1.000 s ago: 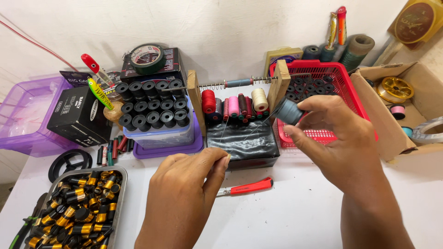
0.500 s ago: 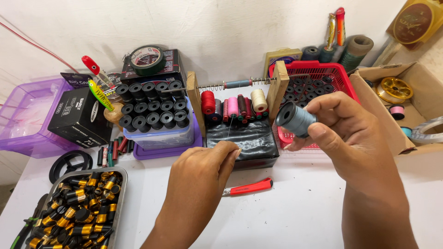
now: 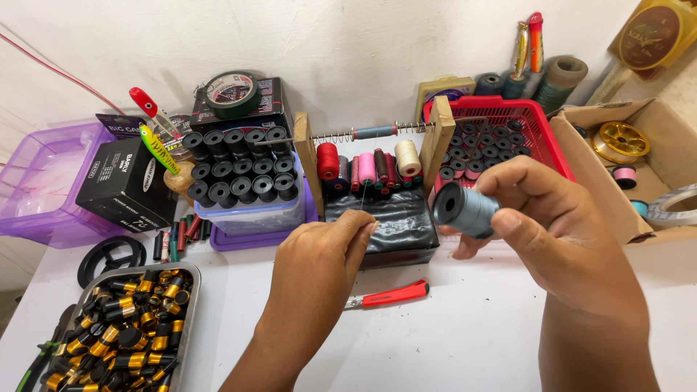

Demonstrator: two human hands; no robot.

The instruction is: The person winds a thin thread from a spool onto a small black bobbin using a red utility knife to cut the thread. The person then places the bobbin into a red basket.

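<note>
Our right hand (image 3: 559, 232) grips a grey, thread-wound spool (image 3: 465, 208) with a black rim, above the counter's (image 3: 450, 334) middle; our left hand (image 3: 327, 254) pinches its thin thread (image 3: 362, 197), near the red cutter (image 3: 388, 295).

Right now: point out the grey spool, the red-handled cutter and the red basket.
grey spool (image 3: 468, 209), head view, wound side of the barrel.
red-handled cutter (image 3: 396, 293), head view, middle of the red handle.
red basket (image 3: 553, 147), head view, right rim.

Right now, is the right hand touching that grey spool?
Touching. The head view shows the right hand with fingers wrapped around the grey spool, held above the table.
</note>
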